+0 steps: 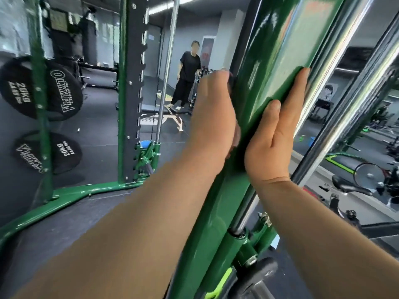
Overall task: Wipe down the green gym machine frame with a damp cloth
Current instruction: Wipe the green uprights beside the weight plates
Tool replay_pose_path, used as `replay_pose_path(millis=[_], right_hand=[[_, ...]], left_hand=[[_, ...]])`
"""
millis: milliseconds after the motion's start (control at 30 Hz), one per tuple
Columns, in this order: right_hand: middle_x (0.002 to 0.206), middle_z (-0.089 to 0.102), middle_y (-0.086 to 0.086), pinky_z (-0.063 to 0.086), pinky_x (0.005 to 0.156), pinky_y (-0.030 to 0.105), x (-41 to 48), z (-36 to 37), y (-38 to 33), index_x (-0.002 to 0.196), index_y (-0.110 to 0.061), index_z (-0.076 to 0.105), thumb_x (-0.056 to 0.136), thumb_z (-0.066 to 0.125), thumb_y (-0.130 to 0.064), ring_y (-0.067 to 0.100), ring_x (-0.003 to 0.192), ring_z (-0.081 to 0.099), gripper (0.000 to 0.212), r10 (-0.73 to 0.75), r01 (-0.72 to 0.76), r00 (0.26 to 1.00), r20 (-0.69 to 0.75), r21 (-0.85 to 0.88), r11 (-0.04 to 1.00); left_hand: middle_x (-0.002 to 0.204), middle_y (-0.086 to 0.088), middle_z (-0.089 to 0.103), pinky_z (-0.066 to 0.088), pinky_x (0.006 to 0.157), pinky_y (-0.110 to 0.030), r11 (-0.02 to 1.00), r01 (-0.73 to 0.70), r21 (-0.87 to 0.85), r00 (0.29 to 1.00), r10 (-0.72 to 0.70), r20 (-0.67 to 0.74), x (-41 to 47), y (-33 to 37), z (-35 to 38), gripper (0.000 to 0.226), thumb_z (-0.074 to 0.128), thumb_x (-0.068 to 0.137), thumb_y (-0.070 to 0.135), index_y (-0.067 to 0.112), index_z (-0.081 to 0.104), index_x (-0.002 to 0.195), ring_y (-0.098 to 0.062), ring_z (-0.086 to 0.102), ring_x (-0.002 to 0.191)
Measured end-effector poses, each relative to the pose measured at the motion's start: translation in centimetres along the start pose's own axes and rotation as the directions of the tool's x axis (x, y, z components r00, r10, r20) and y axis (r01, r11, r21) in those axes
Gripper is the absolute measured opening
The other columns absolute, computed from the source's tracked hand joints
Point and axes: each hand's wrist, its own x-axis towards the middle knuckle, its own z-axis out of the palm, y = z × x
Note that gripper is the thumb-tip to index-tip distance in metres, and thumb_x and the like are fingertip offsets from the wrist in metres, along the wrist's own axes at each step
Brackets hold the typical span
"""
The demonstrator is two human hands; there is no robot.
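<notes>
My left forearm (129,229) and right forearm (313,223) lay nearest the lens, both reaching up to the green frame upright (265,67). This upright ran at a slant through the centre-right of the view, close in front of me.

My right hand (274,134) lay flat against the upright's right edge, with its fingers (301,83) straight, held together and pointing up along the paint. My left hand (213,111) was against the upright's left side. It was blurred, and I could not tell whether its fingers were curled or straight. A dark patch showed at its fingertips, and I could not tell whether that was the cloth.

A chrome guide rod (323,83) ran just beside the upright on the right. To the left stood a black toothed column (133,83) on the green base rail (64,197). Two black 20 kg plates (43,91) hung at far left. Beyond these were a bench (170,117) and a person in black (187,76) standing well apart.
</notes>
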Motion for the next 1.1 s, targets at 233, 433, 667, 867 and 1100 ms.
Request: replay_pose_path(millis=[233, 433, 667, 867, 1100], right_hand=[[0.153, 0.022, -0.034, 0.016, 0.122, 0.03, -1.8, -3.7, 0.5, 0.152, -0.044, 0.024, 0.091, 0.037, -0.063, -0.015, 0.139, 0.023, 0.066, 0.402, -0.49, 0.854, 0.332, 0.252, 0.834], [0.153, 0.035, -0.025, 0.017, 0.123, 0.04, -6.2, -4.0, 3.0, 0.141, -0.061, 0.035, 0.079, 0.034, -0.083, -0.002, 0.142, 0.029, 0.066, 0.56, -0.76, 0.607, 0.564, 0.205, 0.617], [0.153, 0.041, -0.014, 0.029, 0.117, 0.045, -6.4, -4.4, 5.9, 0.143, -0.048, 0.044, 0.062, 0.036, -0.099, 0.008, 0.141, 0.037, 0.095, 0.531, -0.891, 0.39, 0.752, 0.163, 0.424], [0.109, 0.063, -0.04, 0.038, 0.101, 0.01, -8.9, -4.1, 7.4, 0.117, -0.044, 0.064, 0.098, 0.025, -0.064, -0.02, 0.11, 0.053, 0.048, 0.462, -0.855, 0.469, 0.753, 0.255, 0.452], [0.123, 0.055, -0.041, 0.031, 0.109, 0.011, -11.4, -3.4, 8.2, 0.129, -0.046, 0.051, 0.102, 0.027, -0.054, -0.024, 0.119, 0.043, 0.038, 0.369, -0.765, 0.604, 0.706, 0.384, 0.517]], left_hand=[[0.145, 0.009, 0.042, 0.053, 0.095, -0.037, 0.821, -0.376, 0.43, 0.92, 0.273, 0.282, -7.1, -8.9, -5.4, 0.063, 0.045, 0.095, 0.04, 0.066, 0.008, 0.139, -0.005, 0.058, 0.116], [0.096, 0.013, 0.059, 0.036, 0.07, 0.003, 0.698, -0.363, 0.617, 0.877, 0.48, -0.028, -6.0, -8.4, -4.0, 0.04, 0.04, 0.095, 0.047, 0.026, 0.047, 0.128, 0.016, 0.055, 0.081], [0.074, 0.031, 0.06, 0.039, 0.063, -0.005, 0.924, -0.178, 0.339, 0.878, 0.305, -0.369, -2.9, -5.8, 0.3, 0.022, 0.04, 0.102, 0.04, 0.039, 0.054, 0.086, 0.019, 0.055, 0.07], [0.101, -0.005, 0.074, 0.046, 0.102, -0.049, 0.981, 0.167, 0.098, 0.846, -0.091, -0.525, -6.8, -16.2, -5.5, 0.048, 0.042, 0.075, 0.054, 0.026, 0.079, 0.09, -0.029, 0.067, 0.104], [0.102, 0.013, 0.074, 0.056, 0.087, -0.028, 0.926, -0.215, 0.311, 0.775, 0.355, -0.522, -3.8, -11.2, -2.5, 0.028, 0.04, 0.104, 0.036, 0.035, 0.068, 0.105, -0.005, 0.069, 0.098]])
